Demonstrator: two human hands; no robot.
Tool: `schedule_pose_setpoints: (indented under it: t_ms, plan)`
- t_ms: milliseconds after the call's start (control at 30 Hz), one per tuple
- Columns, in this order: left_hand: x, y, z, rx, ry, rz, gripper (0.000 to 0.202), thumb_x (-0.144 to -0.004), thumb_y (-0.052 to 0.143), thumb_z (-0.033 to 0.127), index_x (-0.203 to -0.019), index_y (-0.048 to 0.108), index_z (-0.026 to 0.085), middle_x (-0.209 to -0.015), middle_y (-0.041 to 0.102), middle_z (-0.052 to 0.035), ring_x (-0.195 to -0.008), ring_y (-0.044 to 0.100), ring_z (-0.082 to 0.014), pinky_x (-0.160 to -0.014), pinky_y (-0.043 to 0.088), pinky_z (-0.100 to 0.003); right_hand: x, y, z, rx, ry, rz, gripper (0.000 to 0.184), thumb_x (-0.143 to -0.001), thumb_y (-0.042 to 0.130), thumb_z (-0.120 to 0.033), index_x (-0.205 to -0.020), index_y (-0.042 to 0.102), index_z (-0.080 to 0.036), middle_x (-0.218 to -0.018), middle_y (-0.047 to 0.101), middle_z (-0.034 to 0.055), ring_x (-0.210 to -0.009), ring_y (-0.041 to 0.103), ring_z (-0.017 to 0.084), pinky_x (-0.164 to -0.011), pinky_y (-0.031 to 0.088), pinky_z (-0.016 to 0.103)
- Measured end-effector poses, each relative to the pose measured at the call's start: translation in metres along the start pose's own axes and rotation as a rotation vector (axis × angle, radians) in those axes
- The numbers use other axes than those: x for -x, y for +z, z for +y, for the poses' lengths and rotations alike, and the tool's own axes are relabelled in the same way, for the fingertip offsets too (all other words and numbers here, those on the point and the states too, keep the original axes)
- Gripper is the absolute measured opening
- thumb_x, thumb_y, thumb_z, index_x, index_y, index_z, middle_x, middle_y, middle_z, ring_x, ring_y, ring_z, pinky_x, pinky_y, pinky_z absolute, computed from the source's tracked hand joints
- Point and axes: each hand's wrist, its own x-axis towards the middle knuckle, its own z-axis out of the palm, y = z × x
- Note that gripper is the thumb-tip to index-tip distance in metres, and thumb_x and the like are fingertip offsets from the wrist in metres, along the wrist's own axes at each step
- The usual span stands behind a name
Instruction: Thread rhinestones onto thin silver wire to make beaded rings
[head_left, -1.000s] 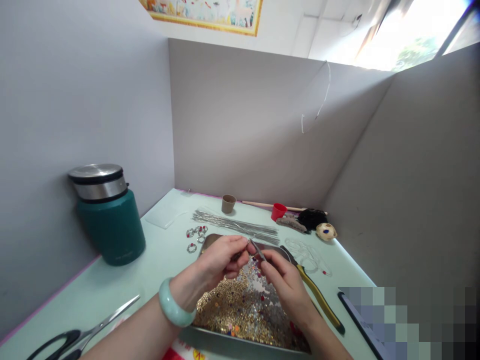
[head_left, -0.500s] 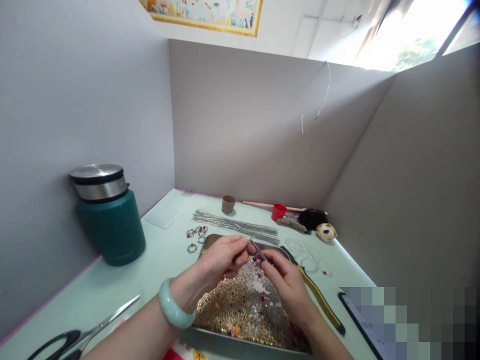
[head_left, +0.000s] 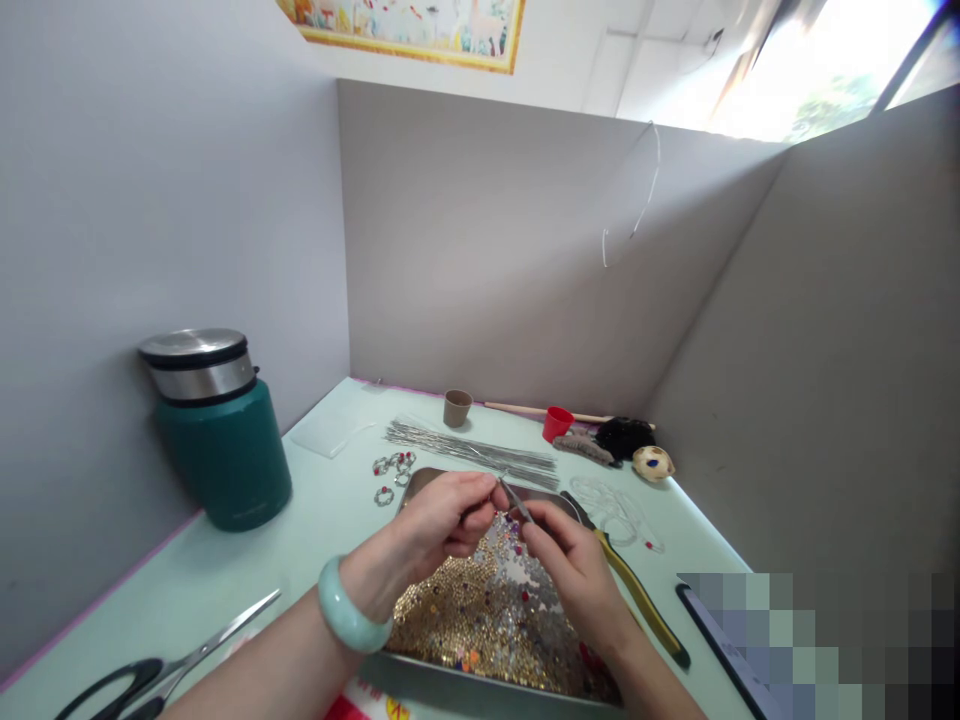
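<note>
My left hand and my right hand meet over a metal tray filled with gold, silver and coloured beads. The right hand pinches a thin metal wire that points up and left toward the left fingertips. The left thumb and fingers are pinched together at the wire's tip, on something too small to name. A pale green bangle sits on my left wrist.
A green flask stands at the left wall. Scissors lie front left, yellow-handled pliers right of the tray. Behind it are a wire bundle, finished bead rings, a brown cup, a red cup.
Both hands stay pinched at the wire above the tray; only tiny finger shifts show.
</note>
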Motion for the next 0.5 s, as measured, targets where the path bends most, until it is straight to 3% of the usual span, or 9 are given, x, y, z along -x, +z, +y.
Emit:
schedule_pose_setpoints:
  t_ms: [367,500]
  plan:
    - [-0.0041,0.0059,-0.0011,-0.312,0.083,0.206,0.031,-0.087,0.044,0.043,-0.076,0.054,0.016,-0.047,0.029,0.0078,-0.039,0.018,-0.0059,-0.038,0.011,-0.021,-0.0009,0.001,0.0004,0.062,-0.045,0.007,0.018,-0.089,0.044,-0.027,-0.095,0.059,-0.019,-0.092,0.062,0.0037,-0.085,0.058,0.018,-0.076,0.043,0.026]
    - [-0.0047,0.0068,-0.0021,-0.34,0.099,0.221,0.031,-0.088,0.043,0.043,-0.075,0.054,0.016,-0.047,0.031,0.0072,-0.04,0.022,-0.0059,-0.038,0.014,-0.02,-0.0008,0.0015,-0.0014,0.115,-0.105,0.022,0.016,-0.089,0.045,-0.025,-0.095,0.058,-0.019,-0.092,0.061,0.0044,-0.086,0.056,0.018,-0.076,0.042,0.026]
